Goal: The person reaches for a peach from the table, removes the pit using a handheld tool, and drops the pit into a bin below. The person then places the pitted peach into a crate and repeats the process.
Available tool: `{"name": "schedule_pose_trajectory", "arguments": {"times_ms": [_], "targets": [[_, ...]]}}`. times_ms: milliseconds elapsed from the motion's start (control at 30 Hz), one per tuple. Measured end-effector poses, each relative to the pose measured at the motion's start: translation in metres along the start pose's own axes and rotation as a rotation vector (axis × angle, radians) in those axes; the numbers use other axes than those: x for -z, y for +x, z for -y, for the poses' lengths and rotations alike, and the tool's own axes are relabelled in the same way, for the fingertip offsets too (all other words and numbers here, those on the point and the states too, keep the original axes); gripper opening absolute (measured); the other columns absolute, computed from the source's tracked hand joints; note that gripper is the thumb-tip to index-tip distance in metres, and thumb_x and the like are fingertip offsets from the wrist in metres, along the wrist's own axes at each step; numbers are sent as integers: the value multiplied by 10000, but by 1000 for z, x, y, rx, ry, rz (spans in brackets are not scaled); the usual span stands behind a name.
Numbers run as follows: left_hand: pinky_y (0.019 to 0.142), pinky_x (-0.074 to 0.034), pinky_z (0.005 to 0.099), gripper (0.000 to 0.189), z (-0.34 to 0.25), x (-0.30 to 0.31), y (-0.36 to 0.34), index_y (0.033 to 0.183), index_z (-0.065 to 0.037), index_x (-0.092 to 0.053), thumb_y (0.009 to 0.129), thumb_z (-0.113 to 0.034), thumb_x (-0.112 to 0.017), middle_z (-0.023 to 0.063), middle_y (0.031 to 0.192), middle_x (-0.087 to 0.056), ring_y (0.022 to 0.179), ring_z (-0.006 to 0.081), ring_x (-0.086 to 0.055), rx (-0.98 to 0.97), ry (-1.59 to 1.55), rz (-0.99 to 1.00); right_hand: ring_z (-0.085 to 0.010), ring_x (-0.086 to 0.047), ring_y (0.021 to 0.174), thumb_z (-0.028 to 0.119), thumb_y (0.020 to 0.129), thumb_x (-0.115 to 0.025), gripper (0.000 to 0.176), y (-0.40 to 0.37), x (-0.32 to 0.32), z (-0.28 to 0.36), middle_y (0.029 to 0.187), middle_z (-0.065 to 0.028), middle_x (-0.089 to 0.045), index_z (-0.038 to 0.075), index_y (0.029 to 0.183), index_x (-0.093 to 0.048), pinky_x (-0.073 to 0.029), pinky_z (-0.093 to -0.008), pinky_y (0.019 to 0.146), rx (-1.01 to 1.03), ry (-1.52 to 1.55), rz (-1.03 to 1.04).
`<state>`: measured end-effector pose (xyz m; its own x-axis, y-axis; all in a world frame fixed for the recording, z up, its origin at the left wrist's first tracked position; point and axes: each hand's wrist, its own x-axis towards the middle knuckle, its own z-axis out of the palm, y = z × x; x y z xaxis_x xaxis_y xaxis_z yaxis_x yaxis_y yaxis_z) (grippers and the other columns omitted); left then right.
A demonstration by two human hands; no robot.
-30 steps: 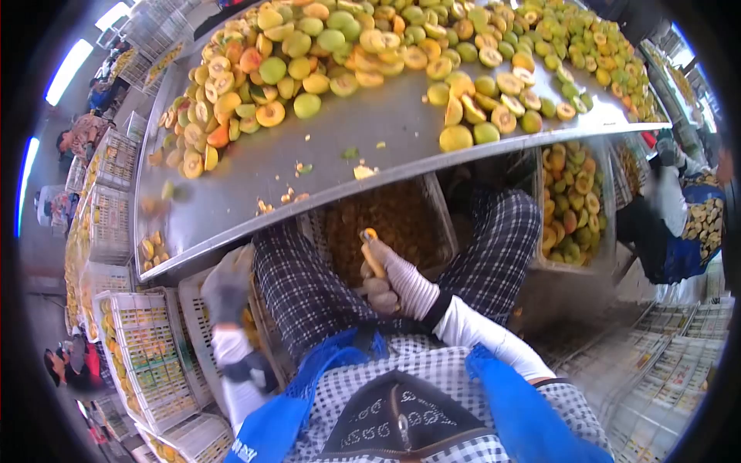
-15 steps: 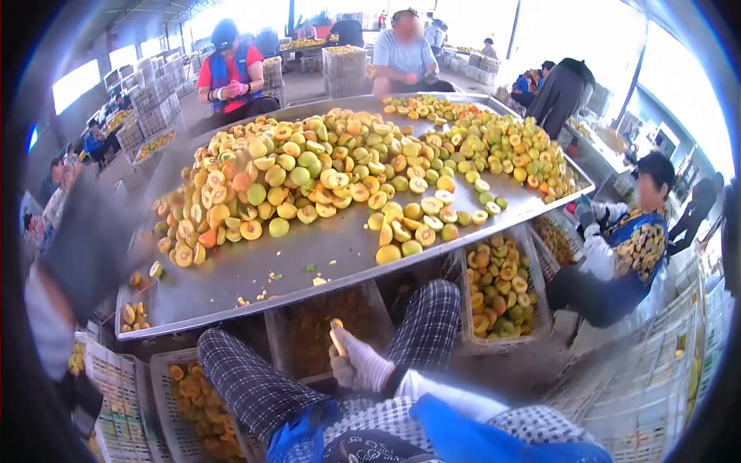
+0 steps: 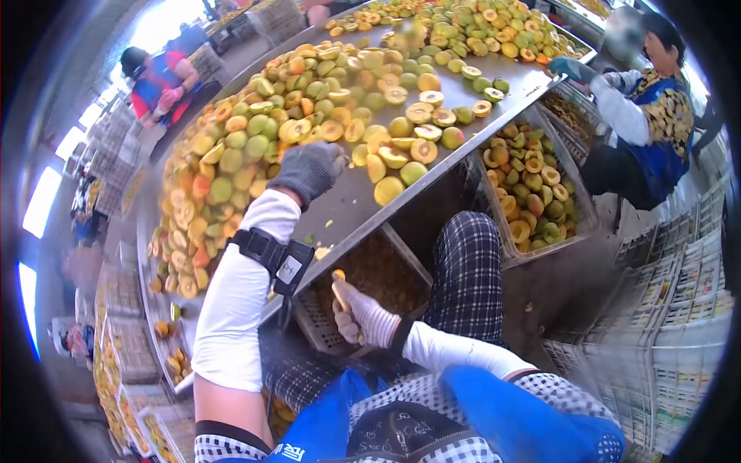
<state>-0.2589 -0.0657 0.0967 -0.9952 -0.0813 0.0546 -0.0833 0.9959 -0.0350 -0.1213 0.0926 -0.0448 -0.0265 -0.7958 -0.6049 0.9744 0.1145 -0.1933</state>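
Gripping a small knife [image 3: 338, 292] above the lap, the right hand [image 3: 364, 318] stays low. The left hand [image 3: 309, 170] has swung up onto the steel table [image 3: 347, 202] among apricots [image 3: 231, 158], and whether it holds anything cannot be told. Beneath, a near crate [image 3: 318, 328] holds pits; the farther crate [image 3: 552, 245] holds halved apricots.

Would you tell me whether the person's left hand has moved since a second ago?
Yes. The left hand was below the edge of the steel table; now it is raised over the top, beside the halved fruit.
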Motion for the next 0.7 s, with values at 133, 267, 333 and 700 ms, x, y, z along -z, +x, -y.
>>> {"name": "schedule_pose_trajectory", "arguments": {"times_ms": [133,267,333,700], "targets": [[796,-497,447,289,22,-70,53,1016,-157,-680,873,-356,-526,141,960,-668,924,329,-636,-26,-219,-215,-138,-341,289,667,874,-451,541,9,10,1,446,-7,-383,138,761,-443,-254,-285,282,3,-121,-84],[876,-473,417,447,4,-98,89,1201,-139,-611,852,-418,-591,180,1200,-585,1060,340,-583,-201,-273,-295,-116,-304,305,619,893,-467,502,24,29,7,453,7,-346,136,756,-447,-208,-267,289,-74,-63,-165],[926,-449,433,482,-6,-108,94,1235,-179,-603,849,-467,-596,185,1282,-541,1122,351,-553,-204,-175,-146,-120,-318,312,586,895,-491,460,22,31,18,469,6,-363,149,751,-465,-224,-262,294,-85,-87,-128],[841,-476,328,295,14,-81,11,1117,1,-618,903,-202,-605,124,992,-652,916,223,-628,49,-776,-348,-62,-354,329,473,943,-507,332,-127,32,187,492,52,-396,160,831,-509,-245,-209,301,440,-341,149]]}}
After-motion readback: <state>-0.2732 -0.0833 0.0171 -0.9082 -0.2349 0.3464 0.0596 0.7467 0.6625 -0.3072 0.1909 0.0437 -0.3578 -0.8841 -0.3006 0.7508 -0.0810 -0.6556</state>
